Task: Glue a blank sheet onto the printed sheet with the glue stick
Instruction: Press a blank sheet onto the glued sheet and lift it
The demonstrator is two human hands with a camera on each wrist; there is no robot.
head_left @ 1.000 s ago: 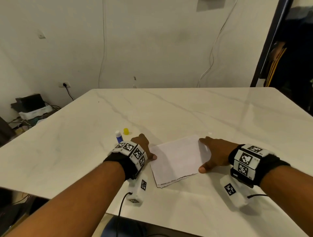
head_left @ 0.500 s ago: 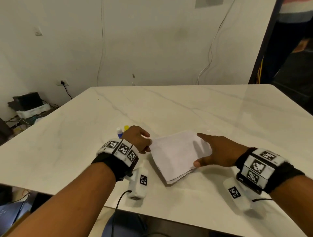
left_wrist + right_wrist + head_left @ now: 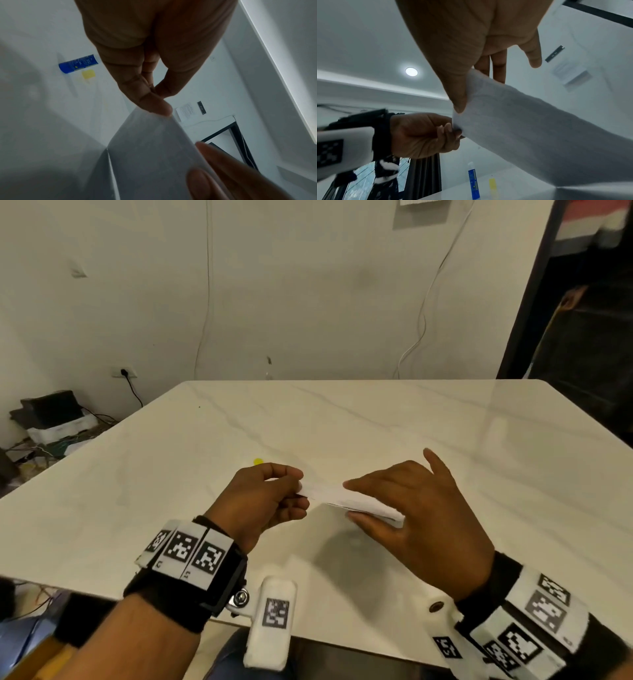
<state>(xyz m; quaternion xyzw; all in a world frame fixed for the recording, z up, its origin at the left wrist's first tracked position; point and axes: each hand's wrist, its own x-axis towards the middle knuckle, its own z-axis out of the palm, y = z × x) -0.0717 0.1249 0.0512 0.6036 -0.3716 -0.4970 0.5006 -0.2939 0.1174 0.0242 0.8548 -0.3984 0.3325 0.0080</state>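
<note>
Pinching the sheets [image 3: 346, 497] at opposite edges, the left hand [image 3: 263, 501] and the right hand [image 3: 411, 508] are holding them above the table [image 3: 342, 422]. Behind, the glue stick [image 3: 473, 182] is standing beside its yellow cap [image 3: 492, 183].

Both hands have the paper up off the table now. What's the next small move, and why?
Probably peel the top sheet free with the left hand, which pinches the stack's near corner, while the right hand holds the rest between thumb and fingers. The sheets are not yet apart, and the glue stick stands uncapped on the table beside its yellow cap, unused.
</note>
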